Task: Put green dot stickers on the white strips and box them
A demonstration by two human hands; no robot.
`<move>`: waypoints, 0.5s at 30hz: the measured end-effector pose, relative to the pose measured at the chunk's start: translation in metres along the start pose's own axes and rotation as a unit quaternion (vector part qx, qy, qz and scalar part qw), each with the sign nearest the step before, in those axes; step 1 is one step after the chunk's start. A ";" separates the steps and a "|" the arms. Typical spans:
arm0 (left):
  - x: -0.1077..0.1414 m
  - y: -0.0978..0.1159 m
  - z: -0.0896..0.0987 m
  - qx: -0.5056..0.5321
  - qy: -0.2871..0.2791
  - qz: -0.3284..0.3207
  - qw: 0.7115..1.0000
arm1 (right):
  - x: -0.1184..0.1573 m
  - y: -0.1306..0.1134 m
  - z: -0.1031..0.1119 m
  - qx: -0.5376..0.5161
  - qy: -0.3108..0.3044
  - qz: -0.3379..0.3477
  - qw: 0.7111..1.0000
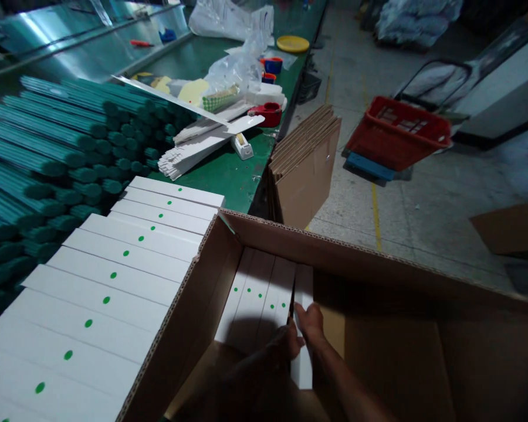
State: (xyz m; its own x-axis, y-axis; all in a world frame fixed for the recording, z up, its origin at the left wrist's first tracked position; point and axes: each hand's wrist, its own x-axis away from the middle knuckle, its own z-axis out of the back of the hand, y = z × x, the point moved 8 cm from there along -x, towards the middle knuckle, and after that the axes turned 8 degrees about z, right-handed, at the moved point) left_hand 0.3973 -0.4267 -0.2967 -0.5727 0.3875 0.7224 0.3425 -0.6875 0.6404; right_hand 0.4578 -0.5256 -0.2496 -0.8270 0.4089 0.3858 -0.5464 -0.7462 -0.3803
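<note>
Inside an open cardboard carton [378, 252], several long white boxes with green dots [250, 305] lie side by side at the left end. Both hands are on one more white box [305, 366] at the right of that row. My left hand [290, 343] is closed at its left edge, partly in shadow. My right hand [311, 322] grips the same box from the right, thumb on top. A narrow dark gap separates this box from the row. More white boxes with green dots [114, 275] stand in a row left of the carton.
Green-wrapped bundles [48, 140] are stacked at the left. White strips [202, 143], a tape dispenser [242, 146] and plastic bags lie on the green table [246, 181]. Folded cardboard [308, 170] leans beside it. A red basket [396, 135] stands on the floor.
</note>
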 end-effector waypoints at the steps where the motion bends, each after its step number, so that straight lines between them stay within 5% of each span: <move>1: 0.000 -0.001 0.000 -0.003 0.003 0.005 1.000 | 0.001 0.000 0.001 0.006 0.004 0.002 1.000; 15: 0.005 0.003 0.010 -0.045 -0.014 0.017 0.999 | -0.005 0.014 -0.009 0.024 0.027 0.011 0.999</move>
State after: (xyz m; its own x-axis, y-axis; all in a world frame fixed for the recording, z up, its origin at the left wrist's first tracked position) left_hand 0.4024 -0.4210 -0.2882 -0.5410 0.3790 0.7508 0.2925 -0.7522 0.5904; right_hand 0.4532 -0.5329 -0.2642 -0.8453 0.4187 0.3319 -0.5222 -0.7787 -0.3477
